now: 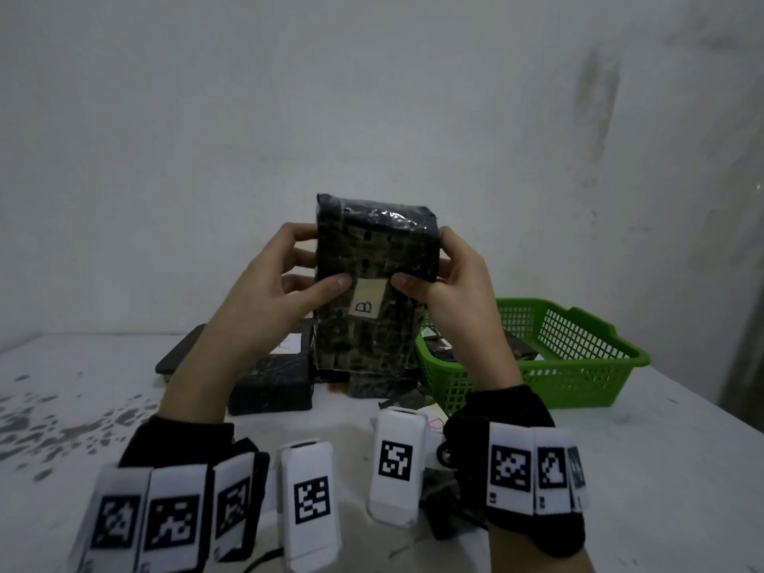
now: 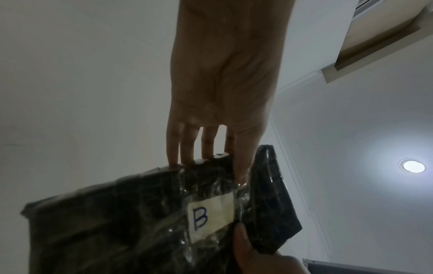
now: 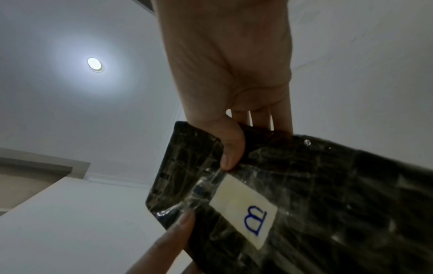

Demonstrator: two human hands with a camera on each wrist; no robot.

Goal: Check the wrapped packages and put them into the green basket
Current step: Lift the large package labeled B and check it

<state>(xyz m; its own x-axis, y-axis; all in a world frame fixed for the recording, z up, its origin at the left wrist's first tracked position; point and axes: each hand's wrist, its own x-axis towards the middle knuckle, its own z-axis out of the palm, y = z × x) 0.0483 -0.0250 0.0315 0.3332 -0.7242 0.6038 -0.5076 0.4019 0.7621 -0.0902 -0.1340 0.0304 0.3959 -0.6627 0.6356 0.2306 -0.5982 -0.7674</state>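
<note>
A dark wrapped package [image 1: 374,266] stands upright in the air above the table, held between both hands. It bears a pale label [image 1: 369,303] with a blue letter B, also plain in the wrist views [image 2: 211,218] [image 3: 246,213]. My left hand [image 1: 285,279] grips its left edge, thumb on the front beside the label and fingers behind. My right hand [image 1: 450,275] grips its right edge the same way. The green basket [image 1: 578,361] sits on the table to the right and holds some dark packages.
More dark wrapped packages [image 1: 270,382] lie on the white table [image 1: 82,407] under and behind the held one. A pale wall [image 1: 372,97] rises close behind the table. Grey stains mark the table's left part.
</note>
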